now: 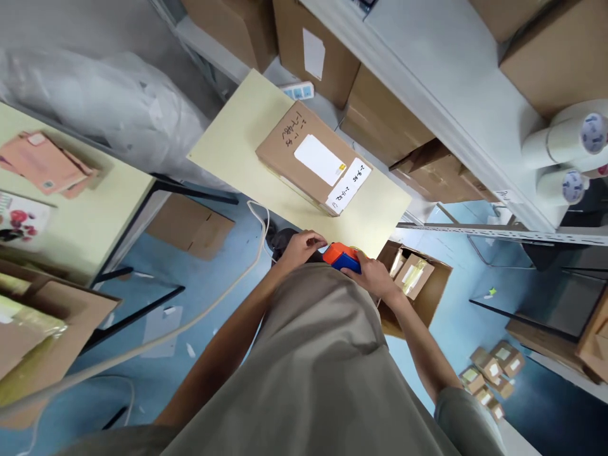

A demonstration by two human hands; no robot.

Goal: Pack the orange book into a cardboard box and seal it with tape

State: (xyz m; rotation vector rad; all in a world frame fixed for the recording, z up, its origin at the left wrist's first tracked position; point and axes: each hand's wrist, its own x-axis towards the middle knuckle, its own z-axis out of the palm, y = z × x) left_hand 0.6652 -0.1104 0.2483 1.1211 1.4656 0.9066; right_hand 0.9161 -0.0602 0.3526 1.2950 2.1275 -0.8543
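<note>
My right hand (368,273) is wrapped round an orange-and-blue hand-held tool (341,256), which looks like a tape dispenser, close in front of my waist. Just left of it, my left hand (303,247) has its fingers curled and thumb and forefinger drawn together; whatever may be between them is too small to make out. Beyond both hands, a closed cardboard box (308,152) lies on a pale yellow tabletop (228,136). It carries a blank white label, a strip with handwritten numbers and more black writing on the cardboard.
An open carton (434,285) with smaller boxes stands right of the table. Shelving (441,120) holds cartons and white rolls (565,142). At left are another table (114,202) with pink packets (45,166), a flattened cardboard piece (190,225) and a pale cable (209,307).
</note>
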